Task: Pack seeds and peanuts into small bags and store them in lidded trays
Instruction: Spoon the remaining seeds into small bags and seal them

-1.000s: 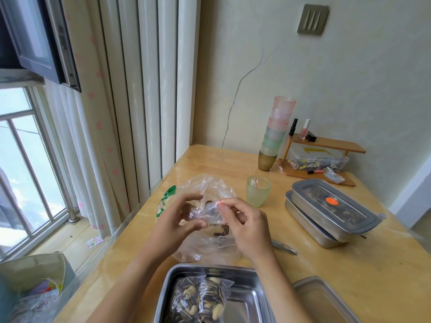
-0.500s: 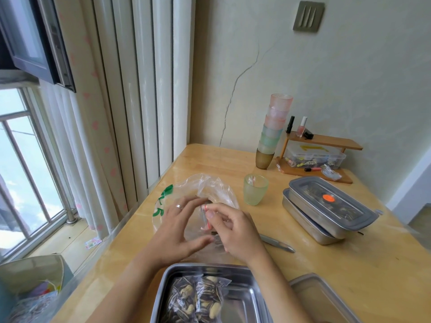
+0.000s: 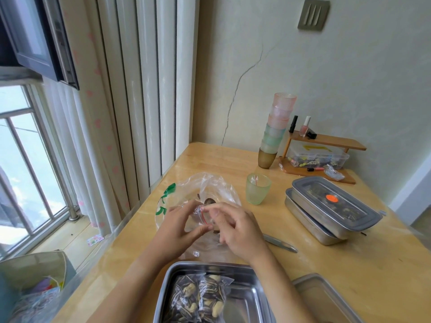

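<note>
Thumb and fingertips (image 3: 203, 228) of the left hand (image 3: 179, 227) and the curled fingers of the right hand (image 3: 240, 231) are closed on a small zip bag (image 3: 203, 214), which is pinched between both hands with its red-lined mouth standing steeply. Whether anything is inside it cannot be told. As half a second earlier, the bag is held just above a large clear bag (image 3: 210, 186) printed in green, lying crumpled on the wooden table (image 3: 349, 257); the hands have stayed over it, though a second earlier the small bag was held flatter. Nearest the viewer an open steel tray (image 3: 249, 297) is seen, with filled bags (image 3: 198, 297) of seeds and peanuts lying in its left part. A loose lid (image 3: 326, 297) lies just to its right. A metal tool (image 3: 279, 242), a green cup (image 3: 258, 188) and two stacked lidded trays (image 3: 331, 206) are unmoved.
</note>
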